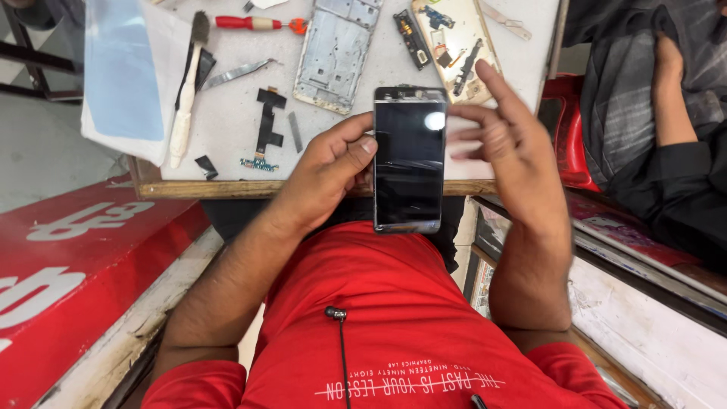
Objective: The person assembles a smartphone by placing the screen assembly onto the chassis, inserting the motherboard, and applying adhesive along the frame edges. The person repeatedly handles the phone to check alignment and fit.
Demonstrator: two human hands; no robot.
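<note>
A dark-screened phone (409,159) is gripped along its left edge by the left hand (329,170), held upright just above the surface's (227,121) near edge. The right hand (503,144) is spread open, blurred, beside the phone's right edge. Farther off, a metal frame (337,49) and a white brush (185,98) are laid out.

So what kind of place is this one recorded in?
Most likely a small phone repair bench. The left hand holds a dark-screened phone over a worktop strewn with a bare metal phone frame, a flex cable, a brush and a red-handled screwdriver.
</note>
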